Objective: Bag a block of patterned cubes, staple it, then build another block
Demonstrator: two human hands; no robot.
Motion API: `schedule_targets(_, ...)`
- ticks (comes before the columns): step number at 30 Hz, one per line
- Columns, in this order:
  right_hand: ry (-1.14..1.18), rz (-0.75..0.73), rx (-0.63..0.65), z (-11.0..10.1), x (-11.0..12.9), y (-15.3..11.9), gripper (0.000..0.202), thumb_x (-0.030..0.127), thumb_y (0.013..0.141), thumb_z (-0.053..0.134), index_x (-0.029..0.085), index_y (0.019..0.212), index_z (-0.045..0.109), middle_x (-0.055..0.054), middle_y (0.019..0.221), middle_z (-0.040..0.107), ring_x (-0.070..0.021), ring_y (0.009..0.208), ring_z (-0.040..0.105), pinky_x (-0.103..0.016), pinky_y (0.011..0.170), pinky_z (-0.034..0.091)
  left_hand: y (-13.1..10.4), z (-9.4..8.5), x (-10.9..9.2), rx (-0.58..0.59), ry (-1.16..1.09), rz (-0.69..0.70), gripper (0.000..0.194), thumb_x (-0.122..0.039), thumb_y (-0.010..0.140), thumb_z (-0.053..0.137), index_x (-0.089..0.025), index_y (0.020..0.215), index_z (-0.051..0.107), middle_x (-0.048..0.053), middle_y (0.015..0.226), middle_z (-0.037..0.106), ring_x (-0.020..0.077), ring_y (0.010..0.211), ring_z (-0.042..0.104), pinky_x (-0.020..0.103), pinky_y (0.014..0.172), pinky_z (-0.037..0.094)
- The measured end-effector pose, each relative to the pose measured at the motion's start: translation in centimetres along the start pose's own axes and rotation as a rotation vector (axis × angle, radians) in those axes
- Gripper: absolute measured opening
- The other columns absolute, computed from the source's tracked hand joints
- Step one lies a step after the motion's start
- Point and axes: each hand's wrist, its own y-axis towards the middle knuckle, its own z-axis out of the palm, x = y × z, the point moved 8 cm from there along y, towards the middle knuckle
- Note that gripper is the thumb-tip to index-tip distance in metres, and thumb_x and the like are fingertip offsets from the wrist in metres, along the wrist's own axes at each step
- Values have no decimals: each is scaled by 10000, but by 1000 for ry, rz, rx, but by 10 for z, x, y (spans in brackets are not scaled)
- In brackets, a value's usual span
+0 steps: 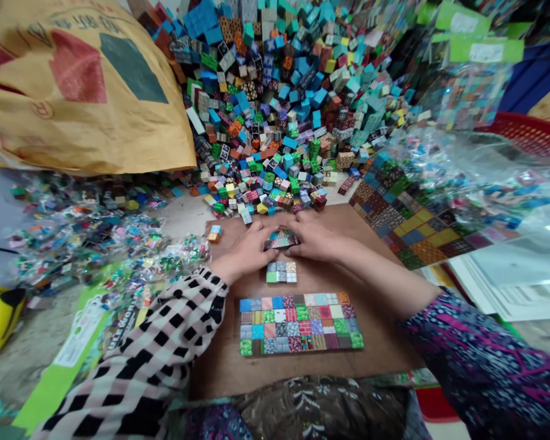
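Observation:
My left hand (251, 249) and my right hand (315, 238) face each other over a brown board (220, 342). Between them they grip a small row of patterned toy cubes (281, 239), fingers curled round its two ends; its far side is hidden. Just in front of it lies a small block of pale grey, white and green cubes (281, 272). Nearer to me, a wide rectangle of many-coloured cubes (300, 324) lies flat in even rows. A light-blue and orange pair of cubes (215, 233) sits at the board's far left corner.
A big heap of loose cubes (275, 122) rises behind the board. A yellow sack (132, 134) stands at the left above small filled plastic bags (119, 235). On the right are a sheet of cubes (421, 226), clear bags (490, 177) and a red basket (527, 131).

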Motion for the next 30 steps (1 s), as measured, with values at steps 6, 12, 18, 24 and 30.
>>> schedule_targets(6, -84, -47, -21, -2, -3, -6, 416, 314, 857, 636, 201, 1256, 609, -131, 1155, 580, -280, 1067, 526, -416, 929, 441, -11, -7, -2, -70, -44, 2, 524, -168, 850, 520, -150, 1370, 457, 105, 1187, 512, 236, 1125, 515, 409, 1005, 437)
schedule_targets(12, -37, 91, -5, -4, -44, -43, 353, 276, 827, 651, 158, 1159, 629, -148, 1183, 550, -268, 1003, 568, -394, 869, 468, -40, -20, -18, -57, 139, -29, 362, -421, 883, 567, -169, 1137, 620, 82, 1044, 522, 256, 998, 542, 422, 888, 472)
schedule_targets(18, -10, 127, 74, -3, -51, -87, 324, 318, 840, 648, 173, 1130, 642, -106, 1031, 568, -243, 916, 577, -367, 817, 466, -54, 7, -26, 186, 119, -80, 414, -377, 843, 616, -206, 1220, 593, 74, 1066, 539, 233, 909, 582, 388, 814, 489)
schedule_targets(24, 112, 11, 116, 2, -14, -91, 378, 273, 887, 598, 230, 1263, 602, -99, 1113, 609, -246, 1016, 577, -370, 893, 459, -55, 9, -21, 134, 48, -44, 374, -287, 803, 624, -154, 1153, 617, 83, 1024, 577, 226, 931, 581, 383, 847, 486)
schedule_targets(30, 117, -42, 162, 12, 10, -82, 288, 303, 917, 573, 179, 1163, 655, -115, 1057, 625, -242, 973, 587, -374, 870, 475, -70, 2, -9, 89, -9, -75, 359, -298, 790, 661, -147, 1116, 641, 95, 1008, 614, 235, 927, 591, 402, 834, 494)
